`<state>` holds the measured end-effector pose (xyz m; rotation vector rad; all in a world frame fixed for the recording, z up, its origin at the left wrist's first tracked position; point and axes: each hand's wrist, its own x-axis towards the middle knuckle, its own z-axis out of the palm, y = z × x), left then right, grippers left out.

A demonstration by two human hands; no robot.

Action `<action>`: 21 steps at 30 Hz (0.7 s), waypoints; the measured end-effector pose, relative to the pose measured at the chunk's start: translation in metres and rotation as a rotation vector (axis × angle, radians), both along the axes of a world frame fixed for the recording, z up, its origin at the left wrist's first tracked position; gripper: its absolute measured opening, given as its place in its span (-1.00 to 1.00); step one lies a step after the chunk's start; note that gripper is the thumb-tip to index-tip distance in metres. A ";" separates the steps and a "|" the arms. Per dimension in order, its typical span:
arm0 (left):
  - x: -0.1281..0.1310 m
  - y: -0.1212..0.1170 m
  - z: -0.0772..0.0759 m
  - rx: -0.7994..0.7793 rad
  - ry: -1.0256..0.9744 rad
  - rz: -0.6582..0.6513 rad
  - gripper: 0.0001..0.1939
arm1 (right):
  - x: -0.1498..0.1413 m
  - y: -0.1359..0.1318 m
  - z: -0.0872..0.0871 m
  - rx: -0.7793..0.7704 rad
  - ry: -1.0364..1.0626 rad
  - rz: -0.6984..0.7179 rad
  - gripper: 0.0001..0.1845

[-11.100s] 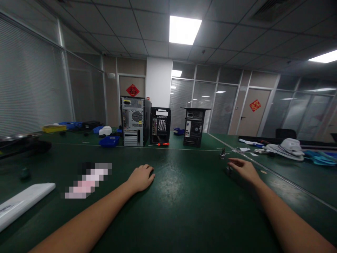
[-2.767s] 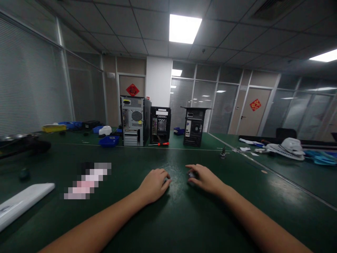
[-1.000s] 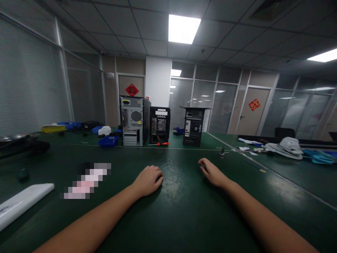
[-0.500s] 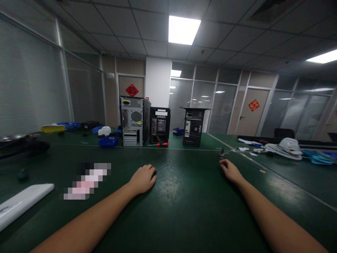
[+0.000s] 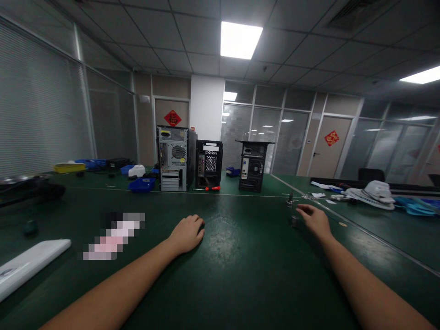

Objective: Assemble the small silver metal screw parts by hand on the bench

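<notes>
My left hand (image 5: 187, 234) rests palm down on the green tabletop (image 5: 237, 279), fingers slightly bent, with nothing seen in it. My right hand (image 5: 315, 222) is raised a little over the table on the right, thumb and fingers apart and nothing visible between them. Just left of its fingertips and lower is a small greyish piece (image 5: 294, 222), blurred and too small to name. Slightly farther back stands a small metal part (image 5: 290, 200) with a wide base and a narrow top.
Three computer cases (image 5: 173, 160) stand along the back, with a red-handled screwdriver (image 5: 213, 188) before the middle one. Blue trays (image 5: 141, 184) lie at left. A white panel (image 5: 30, 266) and a pixelated patch are nearer left. A white hat (image 5: 374, 192) sits at right.
My right hand has lifted and shifted to the right, its fingers spreading. The small greyish piece now shows beside it. My left hand has stayed still.
</notes>
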<state>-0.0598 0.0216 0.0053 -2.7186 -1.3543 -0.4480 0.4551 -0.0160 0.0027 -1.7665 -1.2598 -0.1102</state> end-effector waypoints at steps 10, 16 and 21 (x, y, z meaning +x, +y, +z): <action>-0.001 0.002 -0.002 -0.003 0.021 0.000 -0.60 | 0.002 0.005 -0.008 -0.146 -0.007 0.019 -0.62; -0.001 0.001 -0.002 0.006 0.016 -0.001 -0.61 | 0.004 0.005 -0.010 -0.099 0.018 0.022 -0.61; -0.001 0.000 0.000 -0.004 0.015 0.001 -0.60 | 0.001 0.004 -0.006 -0.144 0.028 0.026 -0.64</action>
